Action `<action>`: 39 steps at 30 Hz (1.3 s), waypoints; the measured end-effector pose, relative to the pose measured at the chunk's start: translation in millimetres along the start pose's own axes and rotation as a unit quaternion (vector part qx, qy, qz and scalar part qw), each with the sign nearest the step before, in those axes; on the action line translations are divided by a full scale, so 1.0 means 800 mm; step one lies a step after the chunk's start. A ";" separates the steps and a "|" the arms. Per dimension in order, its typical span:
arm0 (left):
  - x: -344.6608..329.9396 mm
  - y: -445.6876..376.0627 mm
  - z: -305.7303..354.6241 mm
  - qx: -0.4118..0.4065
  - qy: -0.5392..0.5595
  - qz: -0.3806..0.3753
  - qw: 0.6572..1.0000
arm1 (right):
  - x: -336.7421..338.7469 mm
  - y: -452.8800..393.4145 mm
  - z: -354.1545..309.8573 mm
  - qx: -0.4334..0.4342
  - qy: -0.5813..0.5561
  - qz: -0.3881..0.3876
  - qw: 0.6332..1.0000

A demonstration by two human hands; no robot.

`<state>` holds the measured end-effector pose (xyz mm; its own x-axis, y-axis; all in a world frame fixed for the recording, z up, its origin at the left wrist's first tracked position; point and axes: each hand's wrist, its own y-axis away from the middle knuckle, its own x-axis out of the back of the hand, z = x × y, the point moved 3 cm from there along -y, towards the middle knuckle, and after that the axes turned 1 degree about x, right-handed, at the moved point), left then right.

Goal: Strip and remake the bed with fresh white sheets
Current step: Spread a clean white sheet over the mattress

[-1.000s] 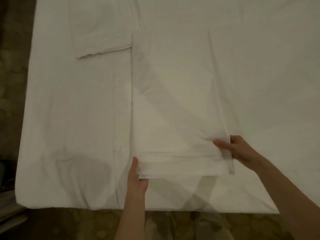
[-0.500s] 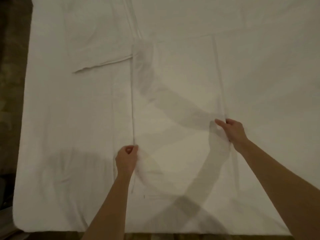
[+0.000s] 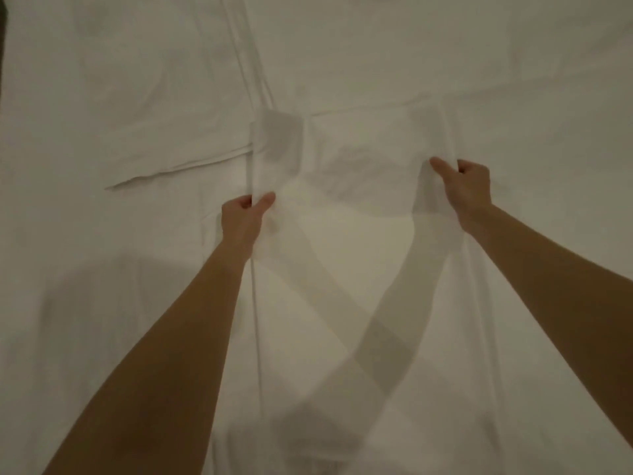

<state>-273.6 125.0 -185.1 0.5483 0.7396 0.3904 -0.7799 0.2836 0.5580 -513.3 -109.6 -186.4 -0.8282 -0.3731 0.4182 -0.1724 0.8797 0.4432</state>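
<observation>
Bed (image 3: pixel 102 80): both hands' grip (pinching) on sheet (image 3: pixel 342 255), lengthwise away.

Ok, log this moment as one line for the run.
stage: unfolding fresh sheet on bed | left hand: pinching left edge | right hand: gripping right edge | sheet partly folded

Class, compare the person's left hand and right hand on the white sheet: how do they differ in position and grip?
The left hand sits lower and nearer the camera; the right hand reaches farther up the bed.
The left hand pinches the sheet's left folded edge between thumb and curled fingers; the right hand grips the right edge with its index finger stretched out.
Both hold the same folded white sheet above the bed.
</observation>
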 end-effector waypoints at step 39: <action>-0.015 -0.171 0.140 -0.136 -0.225 -0.087 0.961 | -0.013 -0.096 -0.025 0.050 0.014 -0.033 0.998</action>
<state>-139.8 9.1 -183.8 0.7053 0.3447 0.6195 -0.6807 0.5735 0.4559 -481.0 -179.1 -208.4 -0.7982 -0.4381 0.4134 -0.2801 0.8776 0.3890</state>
